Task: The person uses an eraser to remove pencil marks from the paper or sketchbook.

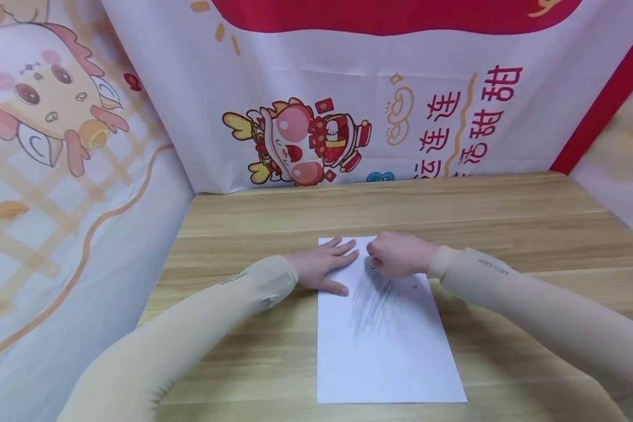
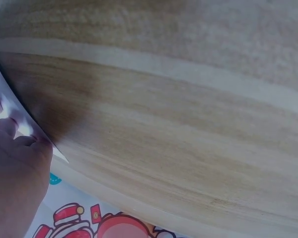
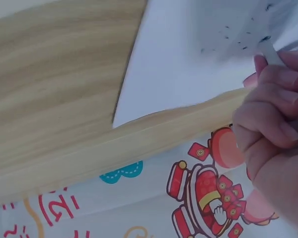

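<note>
A white sheet of paper (image 1: pixel 390 372) lies on the wooden table, with grey pencil strokes (image 1: pixel 374 308) fanning down from its upper part. My left hand (image 1: pixel 320 265) rests on the paper's upper left edge, fingers spread. At the top of the sheet, my right hand (image 1: pixel 403 255) pinches a small white eraser (image 3: pixel 272 53), its darkened tip on the paper. Dark eraser crumbs (image 3: pixel 227 37) and grey smudges surround that tip in the right wrist view. The head view hides the eraser behind the fingers.
The wooden table (image 1: pixel 242 234) extends around the sheet on all sides. Behind it hangs a white and red printed cloth (image 1: pixel 190 76) with cartoon figures and lettering. Another printed cloth (image 1: pixel 111 275) hangs along the left side.
</note>
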The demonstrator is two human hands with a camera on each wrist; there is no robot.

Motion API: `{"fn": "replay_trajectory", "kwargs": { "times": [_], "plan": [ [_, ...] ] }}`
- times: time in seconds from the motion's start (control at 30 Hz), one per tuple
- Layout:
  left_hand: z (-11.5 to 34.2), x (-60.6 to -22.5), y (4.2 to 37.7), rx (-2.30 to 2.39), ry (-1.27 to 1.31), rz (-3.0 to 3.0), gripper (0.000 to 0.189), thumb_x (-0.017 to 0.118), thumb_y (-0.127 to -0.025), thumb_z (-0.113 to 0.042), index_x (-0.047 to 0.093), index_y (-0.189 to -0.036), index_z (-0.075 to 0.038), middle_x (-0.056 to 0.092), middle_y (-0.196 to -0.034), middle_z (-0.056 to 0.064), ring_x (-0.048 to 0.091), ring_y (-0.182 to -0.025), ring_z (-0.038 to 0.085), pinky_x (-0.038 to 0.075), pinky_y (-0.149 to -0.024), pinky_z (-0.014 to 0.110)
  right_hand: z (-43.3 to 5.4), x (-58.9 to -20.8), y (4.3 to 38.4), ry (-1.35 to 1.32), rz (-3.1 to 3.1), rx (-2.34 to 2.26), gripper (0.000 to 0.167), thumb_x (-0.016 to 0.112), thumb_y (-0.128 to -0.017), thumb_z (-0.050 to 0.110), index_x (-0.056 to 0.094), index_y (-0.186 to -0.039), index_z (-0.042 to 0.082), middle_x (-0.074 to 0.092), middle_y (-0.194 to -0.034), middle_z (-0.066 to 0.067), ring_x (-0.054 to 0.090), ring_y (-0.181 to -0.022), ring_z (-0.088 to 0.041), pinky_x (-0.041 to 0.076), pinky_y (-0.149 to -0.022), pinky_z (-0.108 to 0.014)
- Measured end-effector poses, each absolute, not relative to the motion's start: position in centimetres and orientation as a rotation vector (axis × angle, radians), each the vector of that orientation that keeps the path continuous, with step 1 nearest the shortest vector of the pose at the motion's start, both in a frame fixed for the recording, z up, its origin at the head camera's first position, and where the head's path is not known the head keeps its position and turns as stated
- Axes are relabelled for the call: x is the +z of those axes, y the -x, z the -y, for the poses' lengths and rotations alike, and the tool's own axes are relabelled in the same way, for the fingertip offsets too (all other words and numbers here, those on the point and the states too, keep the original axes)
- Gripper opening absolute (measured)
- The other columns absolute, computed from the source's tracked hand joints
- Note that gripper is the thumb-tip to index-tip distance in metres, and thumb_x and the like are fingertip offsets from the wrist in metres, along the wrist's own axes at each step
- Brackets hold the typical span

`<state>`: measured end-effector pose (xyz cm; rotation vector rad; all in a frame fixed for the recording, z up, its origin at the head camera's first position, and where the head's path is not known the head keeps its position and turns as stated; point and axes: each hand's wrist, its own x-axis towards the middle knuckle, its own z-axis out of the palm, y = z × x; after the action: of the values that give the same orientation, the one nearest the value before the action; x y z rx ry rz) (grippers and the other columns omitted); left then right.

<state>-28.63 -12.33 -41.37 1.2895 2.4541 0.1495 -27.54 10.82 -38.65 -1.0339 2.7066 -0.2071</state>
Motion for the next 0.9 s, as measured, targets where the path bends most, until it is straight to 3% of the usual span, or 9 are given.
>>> {"fn": "replay_trajectory", "kwargs": {
  "times": [0.17,0.33,0.47,0.9],
  "plan": [
    [12.6,-41.5,28.7,0.132,-1.267,-2.455,0.09,0.057,-0.091,-0.063,0.017,-0.158,-0.018,0.003,-0.164,0.002,-0.004,-0.148,0.032,0.01,-0.117,0.041,-10.4,-38.8,28.0,1.067,-2.702,-0.22,0.012,0.063,-0.094,0.009,0.07,-0.102,0.005,0.059,-0.071,0.004,0.056,-0.059,-0.009,0.05,-0.057,-0.025],
    [12.4,-41.6,28.9,0.135,-1.271,-2.46,0.091,0.057,-0.09,-0.064,0.018,-0.158,-0.019,0.003,-0.164,0.003,-0.003,-0.148,0.032,0.01,-0.117,0.041,-12.2,-38.9,26.6,1.134,-2.686,-0.186,0.008,0.065,-0.093,0.008,0.068,-0.087,0.01,0.056,-0.067,0.007,0.052,-0.058,-0.008,0.047,-0.056,-0.025],
    [12.2,-41.7,28.9,0.121,-1.255,-2.467,0.091,0.057,-0.089,-0.066,0.019,-0.158,-0.02,0.003,-0.164,0.001,-0.003,-0.148,0.031,0.009,-0.117,0.039,-13.3,-38.9,25.6,1.162,-2.657,-0.125,0.01,0.066,-0.091,0.005,0.066,-0.082,0.009,0.056,-0.066,0.005,0.05,-0.056,-0.009,0.046,-0.054,-0.026],
    [12.1,-41.6,28.9,0.132,-1.277,-2.457,0.09,0.057,-0.09,-0.063,0.018,-0.158,-0.018,0.003,-0.164,0.002,-0.004,-0.148,0.032,0.009,-0.117,0.041,-11.6,-38.4,27.2,1.068,-2.681,-0.129,0.009,0.063,-0.095,0.011,0.069,-0.099,0.007,0.059,-0.072,0.004,0.055,-0.059,-0.01,0.049,-0.057,-0.026]
  ]
}}
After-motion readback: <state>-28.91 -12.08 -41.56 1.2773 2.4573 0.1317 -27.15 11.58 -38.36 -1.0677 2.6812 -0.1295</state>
